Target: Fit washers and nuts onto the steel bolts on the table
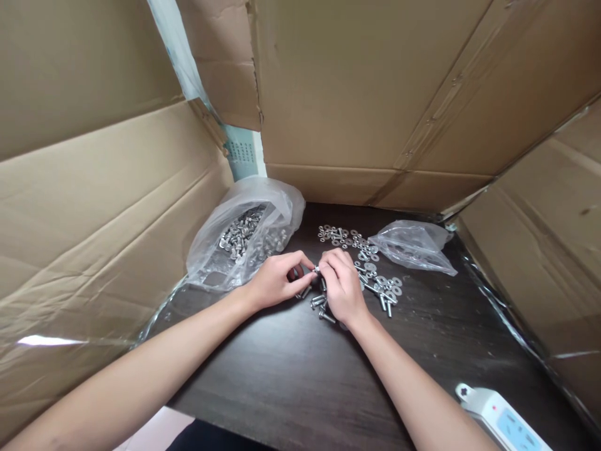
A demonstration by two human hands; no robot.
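My left hand (277, 280) and my right hand (342, 285) meet over the middle of a dark wooden table (291, 376). Both are curled, fingertips pinched together on one small metal bolt (316, 271) held between them. Loose bolts (320, 303) lie just under my hands. A scatter of washers (357, 247) and more bolts spreads to the right of my right hand. An open clear plastic bag of bolts (244, 235) lies beside my left hand.
A second, nearly flat clear bag (412, 247) lies at the right rear. Cardboard walls (94, 207) enclose the table on the left, back and right. A white device with a blue screen (500, 419) sits at the front right edge.
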